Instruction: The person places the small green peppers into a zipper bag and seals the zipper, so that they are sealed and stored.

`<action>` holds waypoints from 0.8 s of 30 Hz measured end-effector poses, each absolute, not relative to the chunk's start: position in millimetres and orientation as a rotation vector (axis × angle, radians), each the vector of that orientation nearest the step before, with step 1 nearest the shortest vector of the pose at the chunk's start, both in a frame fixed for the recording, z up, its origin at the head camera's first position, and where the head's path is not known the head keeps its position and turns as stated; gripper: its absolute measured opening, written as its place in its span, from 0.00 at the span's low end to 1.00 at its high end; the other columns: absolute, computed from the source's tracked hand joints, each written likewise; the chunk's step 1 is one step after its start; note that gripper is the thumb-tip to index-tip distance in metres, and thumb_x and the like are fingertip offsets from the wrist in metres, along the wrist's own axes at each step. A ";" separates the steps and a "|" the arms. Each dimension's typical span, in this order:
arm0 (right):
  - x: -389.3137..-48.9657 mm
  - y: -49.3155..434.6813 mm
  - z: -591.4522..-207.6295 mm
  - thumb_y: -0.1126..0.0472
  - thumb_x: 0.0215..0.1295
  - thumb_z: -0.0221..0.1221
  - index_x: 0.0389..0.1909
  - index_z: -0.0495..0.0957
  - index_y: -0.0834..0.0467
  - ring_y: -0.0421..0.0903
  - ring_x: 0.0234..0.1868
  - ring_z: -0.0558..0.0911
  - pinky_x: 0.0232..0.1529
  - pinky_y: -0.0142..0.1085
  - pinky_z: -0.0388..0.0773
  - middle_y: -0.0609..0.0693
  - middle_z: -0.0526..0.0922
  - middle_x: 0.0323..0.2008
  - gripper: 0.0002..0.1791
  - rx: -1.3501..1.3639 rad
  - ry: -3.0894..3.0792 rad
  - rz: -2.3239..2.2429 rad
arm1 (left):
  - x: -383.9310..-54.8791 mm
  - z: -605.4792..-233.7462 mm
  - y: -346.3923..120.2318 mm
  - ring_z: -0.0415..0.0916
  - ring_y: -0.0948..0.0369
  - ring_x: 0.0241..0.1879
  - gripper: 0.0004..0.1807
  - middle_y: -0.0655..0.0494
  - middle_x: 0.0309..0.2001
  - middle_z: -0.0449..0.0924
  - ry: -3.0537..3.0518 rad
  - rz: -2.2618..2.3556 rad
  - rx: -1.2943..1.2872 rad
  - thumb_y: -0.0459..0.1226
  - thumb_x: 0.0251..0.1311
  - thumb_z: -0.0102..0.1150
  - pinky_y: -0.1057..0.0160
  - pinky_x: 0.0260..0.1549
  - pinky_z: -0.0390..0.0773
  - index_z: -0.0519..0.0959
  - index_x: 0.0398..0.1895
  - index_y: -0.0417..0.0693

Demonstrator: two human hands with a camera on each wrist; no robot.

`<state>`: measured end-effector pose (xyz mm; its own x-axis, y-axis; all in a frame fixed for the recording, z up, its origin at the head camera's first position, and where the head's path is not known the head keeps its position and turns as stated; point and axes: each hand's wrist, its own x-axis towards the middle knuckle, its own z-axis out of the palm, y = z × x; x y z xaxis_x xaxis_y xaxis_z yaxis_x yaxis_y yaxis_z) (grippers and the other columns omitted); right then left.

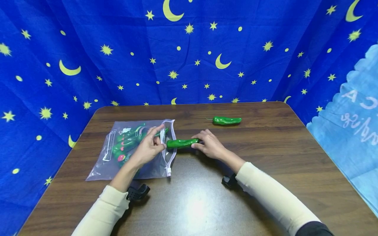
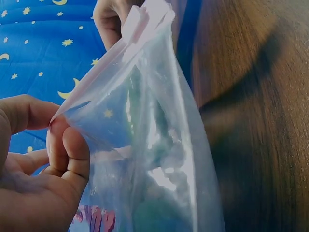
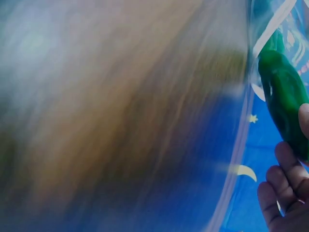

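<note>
A clear zip bag [image 1: 100,164] with several green peppers inside lies on the left of the table, its mouth facing right. My left hand [image 1: 147,147] pinches the upper layer at the mouth; the left wrist view shows thumb and fingers on the bag's rim [image 2: 87,96]. With fingertips and thumb, my right hand [image 1: 211,144] holds a long green pepper [image 1: 181,143] by one end. The pepper's other end is at the bag's mouth. In the right wrist view, the held pepper [image 3: 282,89] points at the bag's edge, with the right hand [image 3: 289,193] below.
Another green pepper [image 1: 226,120] lies farther back on the brown wooden table [image 1: 265,137]. A blue curtain [image 1: 195,42] with moons and stars hangs behind the table. The bag's white slider [image 1: 168,171] sits at its near corner.
</note>
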<state>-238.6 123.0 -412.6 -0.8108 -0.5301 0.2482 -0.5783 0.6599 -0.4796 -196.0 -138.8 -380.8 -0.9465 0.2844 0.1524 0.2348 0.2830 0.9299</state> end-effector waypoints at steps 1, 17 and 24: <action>-238.4 121.3 -412.4 0.52 0.60 0.61 0.49 0.80 0.57 0.49 0.45 0.75 0.55 0.47 0.71 0.52 0.82 0.40 0.18 0.932 -2.783 0.833 | -195.9 -380.9 -138.5 0.65 0.71 0.22 0.43 0.42 0.51 0.58 2.479 1.785 0.502 0.20 0.50 0.53 0.74 0.19 0.67 0.53 0.72 0.41; -244.3 99.7 -414.8 0.50 0.57 0.63 0.47 0.81 0.55 0.47 0.42 0.74 0.46 0.41 0.72 0.51 0.83 0.40 0.19 0.892 -2.821 0.725 | -196.0 -381.5 -137.2 0.64 0.71 0.22 0.42 0.42 0.50 0.59 2.486 1.797 0.493 0.20 0.50 0.54 0.74 0.20 0.66 0.53 0.71 0.39; -245.7 85.8 -413.4 0.51 0.57 0.63 0.46 0.82 0.55 0.46 0.40 0.73 0.45 0.41 0.71 0.50 0.83 0.38 0.18 0.937 -2.820 0.710 | -196.6 -380.7 -135.9 0.64 0.71 0.22 0.42 0.42 0.50 0.59 2.484 1.798 0.498 0.20 0.49 0.54 0.74 0.19 0.66 0.54 0.71 0.39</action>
<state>-245.7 85.8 -413.4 -0.8086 -0.5450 0.2219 -0.5850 0.7044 -0.4019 -196.6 -135.9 -380.7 -0.9480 0.2764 0.1575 0.2359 0.2789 0.9309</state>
